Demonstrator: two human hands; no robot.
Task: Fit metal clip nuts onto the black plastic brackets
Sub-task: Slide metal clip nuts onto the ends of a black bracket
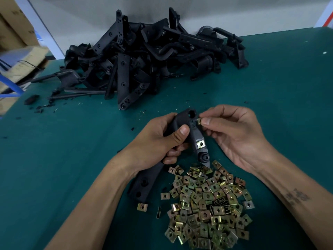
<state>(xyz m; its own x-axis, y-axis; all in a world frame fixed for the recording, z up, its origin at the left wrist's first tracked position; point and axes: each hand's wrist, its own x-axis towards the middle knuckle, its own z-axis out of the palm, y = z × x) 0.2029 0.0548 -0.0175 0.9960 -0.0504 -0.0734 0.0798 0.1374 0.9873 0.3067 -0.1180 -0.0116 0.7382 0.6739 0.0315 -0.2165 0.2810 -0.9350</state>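
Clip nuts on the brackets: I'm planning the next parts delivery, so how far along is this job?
Early, it seems. Done: one clip nut already sits on the bracket gripped by the left hand. In hand: the right hand pinches a second clip nut at that bracket's upper end. Left: a big bracket pile at the back, and a heap of loose clip nuts on the green table.

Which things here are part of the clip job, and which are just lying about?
Job:
left hand gripping the held bracket
right hand pinching a clip nut
fitted clip nut
clip nut pile
bracket heap

Lying about:
cardboard boxes
black scraps on the green table
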